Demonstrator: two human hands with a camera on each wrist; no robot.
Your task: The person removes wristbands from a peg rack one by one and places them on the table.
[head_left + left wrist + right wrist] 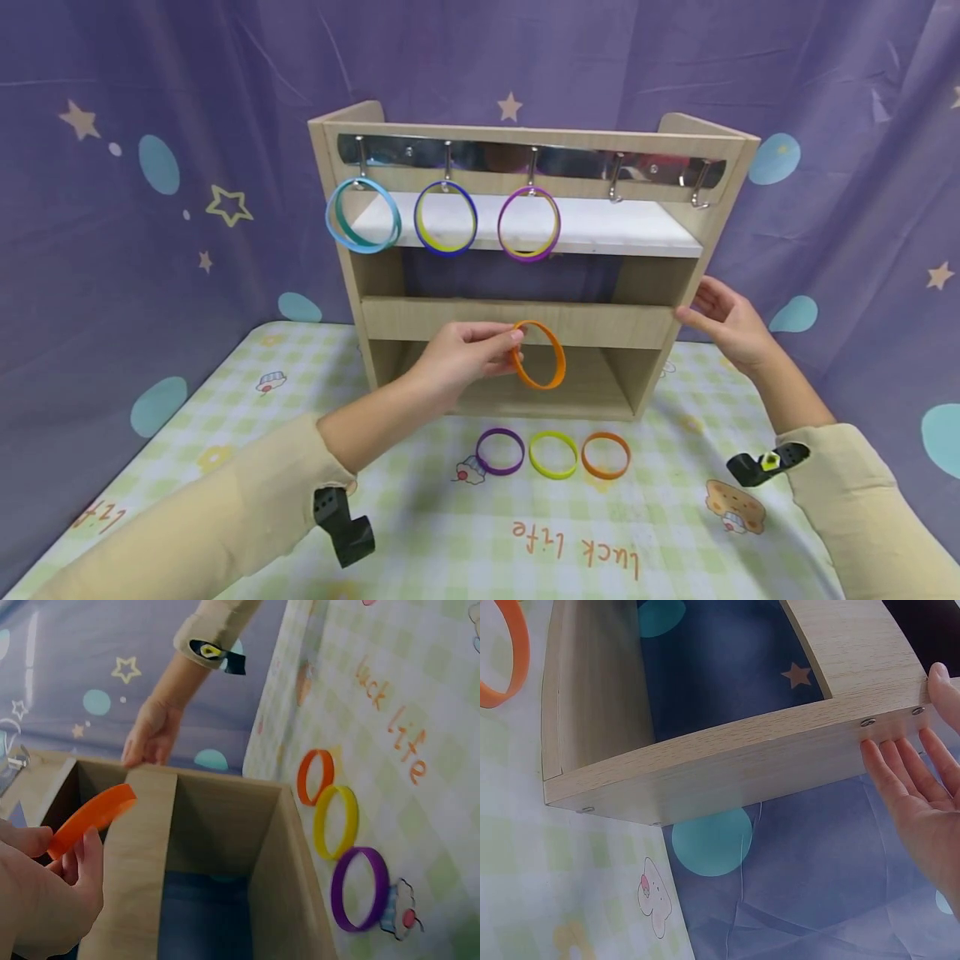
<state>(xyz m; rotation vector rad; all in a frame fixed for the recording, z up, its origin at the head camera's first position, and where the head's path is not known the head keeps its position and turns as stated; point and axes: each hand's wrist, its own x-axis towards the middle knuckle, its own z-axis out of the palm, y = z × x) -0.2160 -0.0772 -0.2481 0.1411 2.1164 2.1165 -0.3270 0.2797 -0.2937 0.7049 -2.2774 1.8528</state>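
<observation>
One rack [652, 322] carried five hooks [617, 177] at the frame's upper centre, three with hung bands [447, 252]; three loose bands [553, 476] lay lower centre, one held band [558, 365] mid-frame, two sleeves [217, 496] in the lower corners.

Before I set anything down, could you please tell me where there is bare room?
The tablecloth is bare between the lying orange band and the right sleeve, and around the lettering. Crowded: before the rack, where that band, the yellow band and the purple band line up.
</observation>
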